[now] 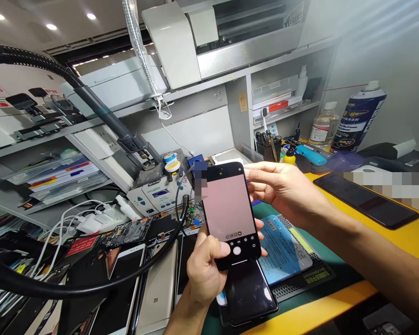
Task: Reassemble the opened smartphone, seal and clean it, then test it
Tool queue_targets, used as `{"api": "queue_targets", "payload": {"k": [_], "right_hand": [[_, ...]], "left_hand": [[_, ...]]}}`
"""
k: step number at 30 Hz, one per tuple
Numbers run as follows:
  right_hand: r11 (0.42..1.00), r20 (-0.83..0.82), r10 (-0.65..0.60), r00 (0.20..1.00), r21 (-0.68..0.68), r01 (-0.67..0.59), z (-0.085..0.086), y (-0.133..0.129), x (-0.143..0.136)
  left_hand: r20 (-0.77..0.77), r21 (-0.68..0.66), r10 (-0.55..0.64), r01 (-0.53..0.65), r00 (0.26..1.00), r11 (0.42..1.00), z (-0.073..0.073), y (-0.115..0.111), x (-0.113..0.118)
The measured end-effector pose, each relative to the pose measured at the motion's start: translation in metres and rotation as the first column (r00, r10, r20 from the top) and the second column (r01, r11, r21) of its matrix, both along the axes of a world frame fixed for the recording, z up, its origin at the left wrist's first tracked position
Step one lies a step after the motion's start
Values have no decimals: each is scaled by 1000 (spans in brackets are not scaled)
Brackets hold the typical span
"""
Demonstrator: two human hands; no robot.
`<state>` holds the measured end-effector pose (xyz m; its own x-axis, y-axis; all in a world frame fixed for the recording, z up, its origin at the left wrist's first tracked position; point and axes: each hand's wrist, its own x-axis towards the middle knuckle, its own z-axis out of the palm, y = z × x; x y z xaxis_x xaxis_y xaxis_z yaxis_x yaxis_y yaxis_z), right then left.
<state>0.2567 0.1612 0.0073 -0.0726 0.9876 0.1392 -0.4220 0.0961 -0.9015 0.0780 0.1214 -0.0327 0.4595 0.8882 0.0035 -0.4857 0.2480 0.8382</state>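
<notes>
Upright in my left hand [207, 263] is a black smartphone [230, 204], its thumb lying near the lower left of the screen and its fingertips showing at the right edge. The lit screen has a camera app with a plain pinkish picture. My right hand [277, 188] is at the phone's upper right edge, fingers bent together and their tips partly hidden behind it. Below the held phone, a second black phone [249, 293] lies screen up. Beside that sits a blue pad with printed text [282, 249], on a dark perforated mat [317, 274].
Several phones, among them a gold phone [157, 288], lie at the left under a black cable [101, 289]. A soldering station [158, 195] stands behind. Another dark phone [365, 200] rests on the yellow surface at right, near a spray can [359, 116] and a clear bottle [323, 125].
</notes>
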Motion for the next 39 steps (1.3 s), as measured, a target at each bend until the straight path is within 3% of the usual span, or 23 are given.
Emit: {"api": "queue_targets", "payload": {"k": [28, 39], "right_hand": [[998, -13, -58, 998, 1, 58, -1, 2, 0], [999, 4, -52, 999, -2, 52, -2, 2, 0]], "left_hand": [[67, 15, -36, 35, 997, 999, -1, 1, -1], [80, 68, -100, 95, 992, 993, -5, 5, -5]]}}
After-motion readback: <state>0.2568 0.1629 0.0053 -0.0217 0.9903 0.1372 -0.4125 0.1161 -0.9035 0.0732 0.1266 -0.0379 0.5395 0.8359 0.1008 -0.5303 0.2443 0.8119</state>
